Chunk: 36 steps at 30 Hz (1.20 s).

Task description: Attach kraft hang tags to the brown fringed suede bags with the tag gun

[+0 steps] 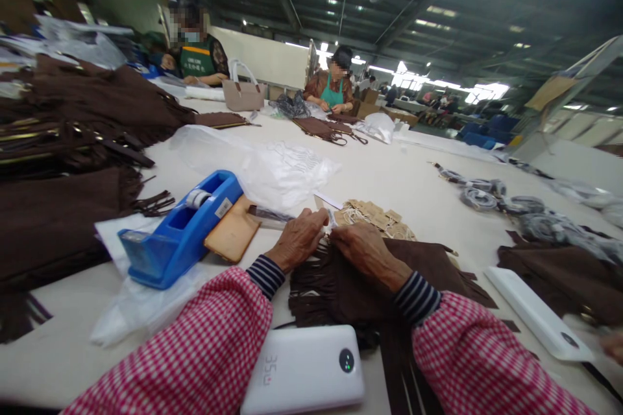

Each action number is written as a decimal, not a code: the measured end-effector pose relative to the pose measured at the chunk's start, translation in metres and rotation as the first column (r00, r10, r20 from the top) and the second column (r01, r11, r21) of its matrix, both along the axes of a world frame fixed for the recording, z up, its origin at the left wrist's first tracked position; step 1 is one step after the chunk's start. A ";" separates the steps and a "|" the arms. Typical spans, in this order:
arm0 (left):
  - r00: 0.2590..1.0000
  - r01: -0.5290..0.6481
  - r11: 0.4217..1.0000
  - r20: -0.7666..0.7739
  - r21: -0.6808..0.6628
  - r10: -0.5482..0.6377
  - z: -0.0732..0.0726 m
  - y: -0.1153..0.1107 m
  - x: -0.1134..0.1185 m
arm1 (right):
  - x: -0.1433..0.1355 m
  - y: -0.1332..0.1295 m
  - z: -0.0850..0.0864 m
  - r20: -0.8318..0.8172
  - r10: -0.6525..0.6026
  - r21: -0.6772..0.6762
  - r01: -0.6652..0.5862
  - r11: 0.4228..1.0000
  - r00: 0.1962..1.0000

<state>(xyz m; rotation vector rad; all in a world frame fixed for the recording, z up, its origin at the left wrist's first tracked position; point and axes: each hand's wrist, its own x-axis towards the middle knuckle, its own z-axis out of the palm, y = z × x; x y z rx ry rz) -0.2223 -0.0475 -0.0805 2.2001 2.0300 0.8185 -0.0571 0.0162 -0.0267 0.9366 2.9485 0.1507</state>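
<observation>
A dark brown, soft-looking bag with long fringe (360, 295) lies near the middle of the near edge of the white, flat-topped desk (389, 168), its fringed side spread below the two hands. The left hand (298, 240) and the right hand (372, 256) meet at the bag's upper left corner, fingertips bent in around something small there. The fingers hide it, so whether either grip is clenched on it or only touching cannot be told. The step in hand looks like fine finger work at that corner; the next move seems to call for a steady bag and room for both sets of fingertips. Just beyond the hands sits a loose heap of tan card tags with white strings (372, 213). Toward the left edge stands a blue plastic tape dispenser (170, 249), with a flat tan block with rounded corners (233, 230) beside it. A white rectangular device with a small lit display (302, 366) rests by the near edge, between the forearms. At the far edge, two people in green aprons (197, 59) (333, 92) work apart from these hands.
</observation>
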 end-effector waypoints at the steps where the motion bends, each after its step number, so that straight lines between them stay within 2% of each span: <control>1: 1.000 -0.002 1.000 0.005 0.002 0.002 -0.001 0.000 0.000 | 0.001 -0.003 -0.003 -0.005 -0.001 0.010 0.001 1.000 1.000; 6: 1.000 -0.003 1.000 0.008 0.022 0.003 -0.002 0.002 -0.001 | 0.002 -0.006 -0.020 -0.060 0.005 0.051 -0.002 0.999 0.998; 14: 0.999 0.032 0.998 0.004 0.045 -0.032 0.001 0.010 0.002 | 0.001 0.005 -0.045 -0.107 -0.002 0.117 0.015 0.993 0.994; 20: 0.994 0.106 0.989 -0.001 0.098 -0.107 0.003 0.007 0.003 | 0.002 0.012 -0.045 -0.239 -0.035 0.050 0.049 0.998 0.970; 25: 0.998 0.013 0.992 -0.055 0.124 -0.006 -0.001 0.004 0.005 | 0.004 0.019 -0.040 -0.373 -0.138 -0.097 0.109 0.989 0.917; 30: 0.999 -0.019 0.992 -0.025 0.125 0.022 -0.005 0.007 0.005 | 0.005 0.023 -0.041 -0.473 -0.163 -0.197 0.077 0.977 0.866; 36: 0.998 0.041 0.989 -0.055 0.141 -0.034 -0.005 0.008 0.011 | 0.006 0.024 -0.044 -0.563 -0.164 -0.247 0.024 0.969 0.810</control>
